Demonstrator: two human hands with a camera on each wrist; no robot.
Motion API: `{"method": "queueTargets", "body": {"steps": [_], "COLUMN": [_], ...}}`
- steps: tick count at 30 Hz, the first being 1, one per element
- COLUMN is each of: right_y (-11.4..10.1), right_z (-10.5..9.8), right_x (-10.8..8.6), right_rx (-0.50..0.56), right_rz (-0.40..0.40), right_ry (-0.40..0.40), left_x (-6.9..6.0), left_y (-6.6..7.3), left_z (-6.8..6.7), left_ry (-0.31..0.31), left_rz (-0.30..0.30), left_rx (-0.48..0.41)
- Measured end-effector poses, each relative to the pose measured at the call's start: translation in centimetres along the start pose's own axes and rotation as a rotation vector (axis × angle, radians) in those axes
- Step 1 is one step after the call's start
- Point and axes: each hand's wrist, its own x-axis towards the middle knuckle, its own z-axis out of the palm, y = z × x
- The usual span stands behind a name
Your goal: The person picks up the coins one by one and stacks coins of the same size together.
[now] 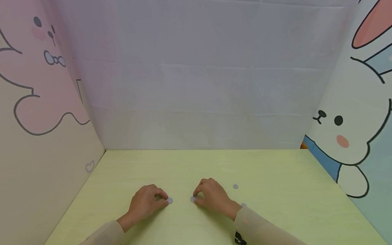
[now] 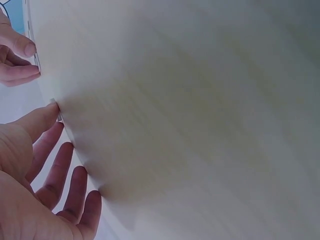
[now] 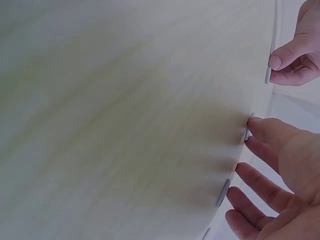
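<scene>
Near the middle of the table, my left hand (image 1: 147,203) pinches a small round grey disc (image 1: 170,201), thin like a coin, between thumb and index finger. Facing it a short way to the right, my right hand (image 1: 214,198) holds a similar disc (image 1: 192,199) by its edges. Both discs lie at the tabletop, apart from each other. Seen from the right wrist, another disc (image 3: 223,193) lies beside the right hand's other fingers, which touch or nearly touch the surface. The left hand's remaining fingertips (image 2: 92,200) rest on the tabletop in the left wrist view.
Two more grey discs lie on the pale yellow table (image 1: 144,167): one disc (image 1: 235,186) beyond the right hand, another disc (image 1: 243,205) partly hidden by the right wrist. A white sheet (image 1: 197,81) hangs behind; panels with cartoon animals stand left and right.
</scene>
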Motion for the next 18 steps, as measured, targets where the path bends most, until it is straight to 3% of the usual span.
{"method": "queueTargets", "body": {"steps": [10,18], "right_y": [0.1,0.1], "right_z": [-0.1,-0.2], "right_x": [0.1,0.2], "right_rx": [-0.016,-0.018], "right_rz": [-0.01,-0.021], "right_ry": [0.002,0.0], "left_x": [0.0,0.8], "left_y": [0.2,1.5], "left_z": [-0.3,0.2], "left_ry": [-0.008,-0.009], "left_rz": [0.002,0.055], "left_rx": [-0.009,0.029]}}
